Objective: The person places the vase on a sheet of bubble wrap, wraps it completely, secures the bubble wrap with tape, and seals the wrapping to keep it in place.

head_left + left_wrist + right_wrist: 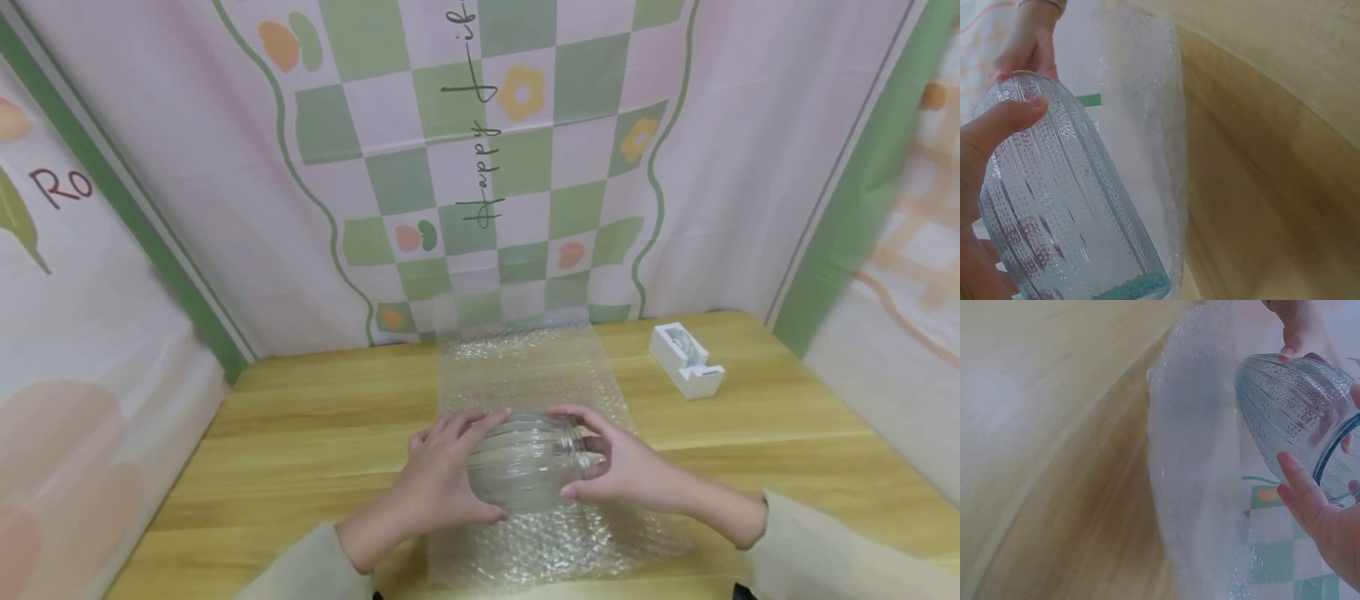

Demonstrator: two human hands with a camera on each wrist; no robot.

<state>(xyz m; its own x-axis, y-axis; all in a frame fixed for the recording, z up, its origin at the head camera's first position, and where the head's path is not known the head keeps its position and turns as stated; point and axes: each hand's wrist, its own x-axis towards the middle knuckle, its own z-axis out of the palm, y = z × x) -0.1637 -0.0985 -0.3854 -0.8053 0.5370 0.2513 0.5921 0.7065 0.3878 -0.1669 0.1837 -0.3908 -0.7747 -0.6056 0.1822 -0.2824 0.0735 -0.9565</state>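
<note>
A clear ribbed glass jar (pixel 525 462) lies on its side over a sheet of bubble wrap (pixel 532 375), its mouth toward the right. My left hand (pixel 446 475) grips the base end, thumb at the near side and fingers over the far side. At the mouth end, my right hand (pixel 618 458) holds the jar around its rim. Dotted texture between the ribs shows on the jar (pixel 1066 187) in the left wrist view. From the right wrist, the jar's open mouth is seen close to the right hand (pixel 1329 525).
The bubble wrap runs from the near edge of the wooden table (pixel 322 433) to its back edge. A white tape dispenser (pixel 686 362) with a roll of tape stands at the back right. Printed curtains (pixel 502 167) hang behind the table and at both sides.
</note>
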